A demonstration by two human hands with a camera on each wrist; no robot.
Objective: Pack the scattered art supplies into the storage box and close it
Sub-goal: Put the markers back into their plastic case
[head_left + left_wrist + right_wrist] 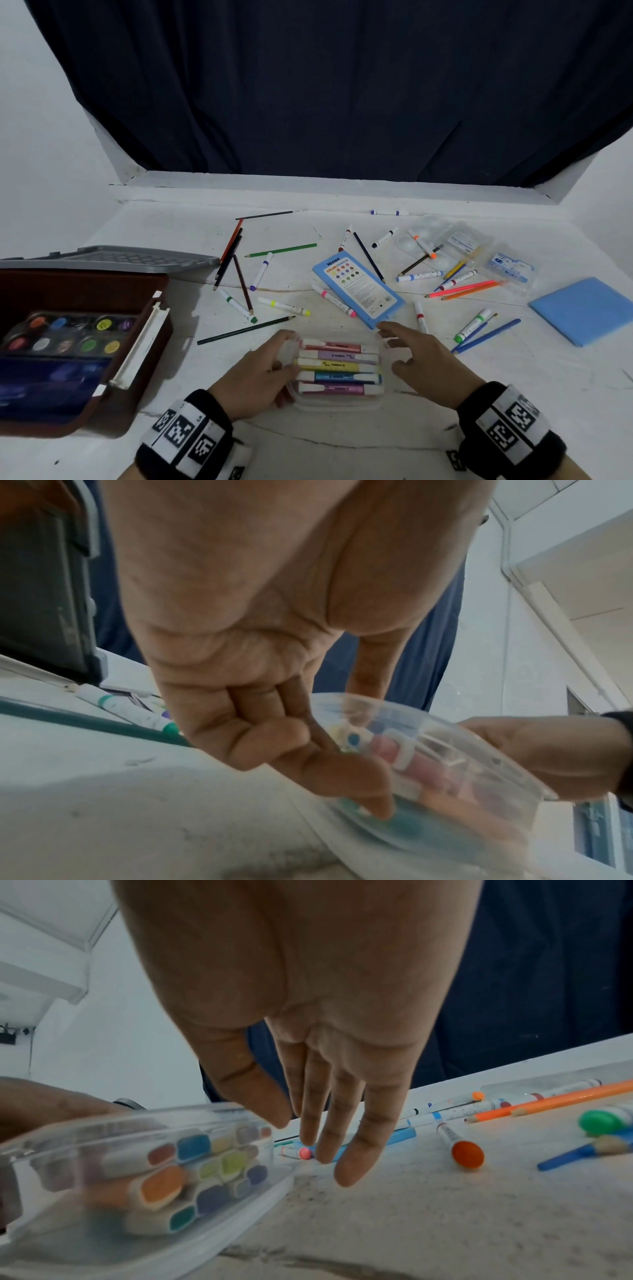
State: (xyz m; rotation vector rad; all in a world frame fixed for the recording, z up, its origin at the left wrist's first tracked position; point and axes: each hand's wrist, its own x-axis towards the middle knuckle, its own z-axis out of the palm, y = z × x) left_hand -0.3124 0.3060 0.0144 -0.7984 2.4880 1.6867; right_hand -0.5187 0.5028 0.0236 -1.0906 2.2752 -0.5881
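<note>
Head view: the white table (342,445) fills the lower half of the frame, and the open brown storage box (102,394) is seen at the left edge, with a paint palette (68,334) already lying in it and its grey lid (113,258) folded back. A blue coloured-pencil case (359,287) lies at centre, among markers and pencils scattered across the upper right of the tabletop. At lower centre a clear plastic case of highlighters (337,368) is gripped at its left end by the left hand (253,380), fingers curled round the rim. The right hand (424,365) is held just beside the case's right end, fingers straight and spread, nothing grasped. The step in hand appears to be picking up this case; most supplies are still unpacked. The next move would call for the case to be carried leftward, kept level, and set into the box beside the palette.
</note>
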